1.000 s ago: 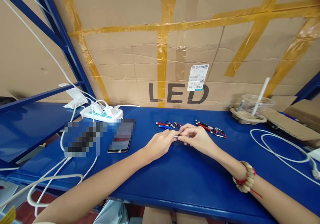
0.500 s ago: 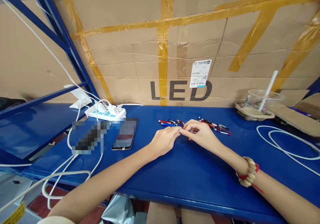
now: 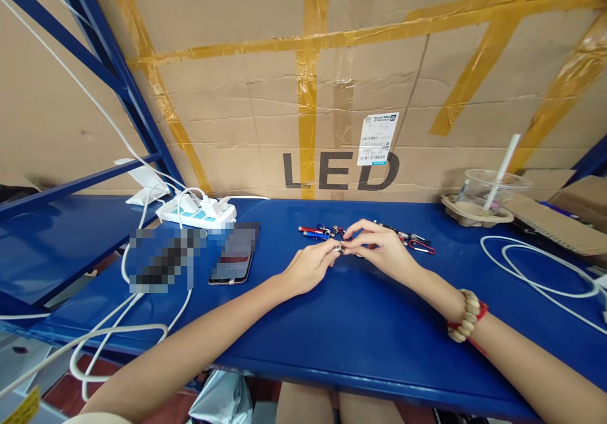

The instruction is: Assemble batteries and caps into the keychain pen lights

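My left hand is closed in a pinch on a small silvery metal piece, whose kind I cannot make out. From the other side, the thumb and a fingertip of my right hand meet at the same piece; its other fingers are raised and curved. Just beyond my left hand lie a red pen-like stick and a blue one, with small clips and rings beside them. Partly behind my right hand is a second group of sticks, with a red carabiner clip.
A phone and a white power strip with cables stand left on the blue table. At right are a clear plastic cup with a straw, a coiled white cable and a notebook. A large cardboard box rises behind.
My right hand's fingers have lifted and opened a little around the small piece, which shows more now. My left hand has hardly moved. The view has shifted slightly.
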Demonstrator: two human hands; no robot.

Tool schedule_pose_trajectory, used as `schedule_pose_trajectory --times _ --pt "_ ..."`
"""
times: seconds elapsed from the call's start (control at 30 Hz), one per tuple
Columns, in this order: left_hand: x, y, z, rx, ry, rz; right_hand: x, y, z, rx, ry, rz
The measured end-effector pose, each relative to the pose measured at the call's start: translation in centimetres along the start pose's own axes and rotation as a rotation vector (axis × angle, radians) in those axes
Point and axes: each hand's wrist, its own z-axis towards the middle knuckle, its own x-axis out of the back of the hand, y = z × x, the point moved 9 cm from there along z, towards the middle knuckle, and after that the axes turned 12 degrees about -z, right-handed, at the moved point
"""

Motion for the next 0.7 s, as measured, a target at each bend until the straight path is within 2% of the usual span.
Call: schedule_pose_trajectory --times 0.1,0.23,0.37,0.5,0.7 --pt "-0.4 -0.2 -0.1 0.019 -0.038 0.006 -0.3 0.1 0.0 -0.033 -0.017 0.085" --pt "-0.5 -0.4 -0.3 0.038 -0.031 -0.025 -0.5 0.0 -0.1 -0.039 -0.046 0.133" --pt "-0.6 -0.2 -0.4 0.015 -0.024 -0.022 -0.7 0.0 -0.2 -0.047 -0.076 0.13" --pt "-0.5 0.0 -0.5 -0.003 -0.019 0.003 -1.0 0.5 -0.4 -0.127 -0.093 0.103" --pt "-0.2 0.1 -0.5 -0.026 0.027 0.05 -1.4 1.2 -0.7 -0.187 -0.066 0.052"
